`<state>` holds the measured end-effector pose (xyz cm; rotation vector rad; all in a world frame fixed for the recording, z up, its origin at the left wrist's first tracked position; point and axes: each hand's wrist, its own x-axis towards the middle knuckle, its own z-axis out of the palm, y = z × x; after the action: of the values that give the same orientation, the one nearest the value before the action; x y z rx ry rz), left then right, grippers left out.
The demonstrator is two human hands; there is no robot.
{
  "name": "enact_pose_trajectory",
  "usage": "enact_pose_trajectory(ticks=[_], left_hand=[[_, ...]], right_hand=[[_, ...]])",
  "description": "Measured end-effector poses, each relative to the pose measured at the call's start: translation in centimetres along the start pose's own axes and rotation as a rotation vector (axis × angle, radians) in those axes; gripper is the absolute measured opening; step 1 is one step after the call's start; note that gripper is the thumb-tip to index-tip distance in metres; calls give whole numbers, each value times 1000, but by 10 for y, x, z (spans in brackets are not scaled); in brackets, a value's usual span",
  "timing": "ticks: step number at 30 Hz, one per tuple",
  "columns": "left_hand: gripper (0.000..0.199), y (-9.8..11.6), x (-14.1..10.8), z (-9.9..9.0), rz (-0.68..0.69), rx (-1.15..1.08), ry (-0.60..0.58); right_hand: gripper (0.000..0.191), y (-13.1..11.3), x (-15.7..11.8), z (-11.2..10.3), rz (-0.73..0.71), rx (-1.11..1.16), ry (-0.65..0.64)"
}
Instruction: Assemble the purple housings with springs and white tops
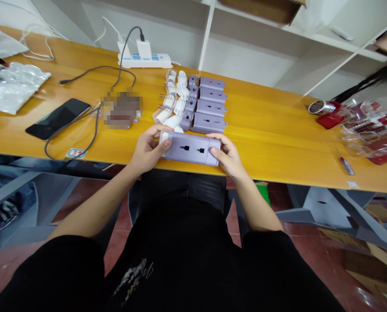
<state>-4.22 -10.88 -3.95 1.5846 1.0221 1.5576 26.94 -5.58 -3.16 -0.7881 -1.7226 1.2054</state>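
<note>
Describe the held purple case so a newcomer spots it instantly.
Start at the yellow table, then its near edge. There the left hand and right hand hold the purple case. Only it is held; the purple housings beyond it lie lined up.

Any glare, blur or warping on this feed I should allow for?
Head view: plastic bag glints at left; far-right tag too blurred to read; sleeves stretch toward the lower corners; an item beside the phone is pixelated; slots on the lilac case show clearly.
</note>
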Motion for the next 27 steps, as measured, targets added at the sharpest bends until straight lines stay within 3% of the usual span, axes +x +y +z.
enact_pose_trajectory(ticks=[4, 8, 14, 18, 21, 25, 27], left_hand=[[83, -3, -2, -7, 15, -7, -139], [117, 2, -6, -11, 138, 270, -257], [89, 7, -9, -12, 124, 388, -319], [82, 8, -7, -15, 99, 378, -340], [81, 11, -7, -14, 103, 385, -333], [83, 14, -7, -14, 113, 370, -362], [85, 13, -7, -15, 147, 333, -371]], right_hand=[[67, 1, -1, -2, 56, 53, 24], [61, 0, -1, -7, 121, 91, -1], [53, -11, -3, -22, 14, -178, -101], [47, -22, -8, -29, -12, -369, -212], [42, -34, -4, -35, -92, -502, -208], [33, -51, 31, -36, -284, -604, -209], [30, -57, 59, -25, -433, -688, -380]])
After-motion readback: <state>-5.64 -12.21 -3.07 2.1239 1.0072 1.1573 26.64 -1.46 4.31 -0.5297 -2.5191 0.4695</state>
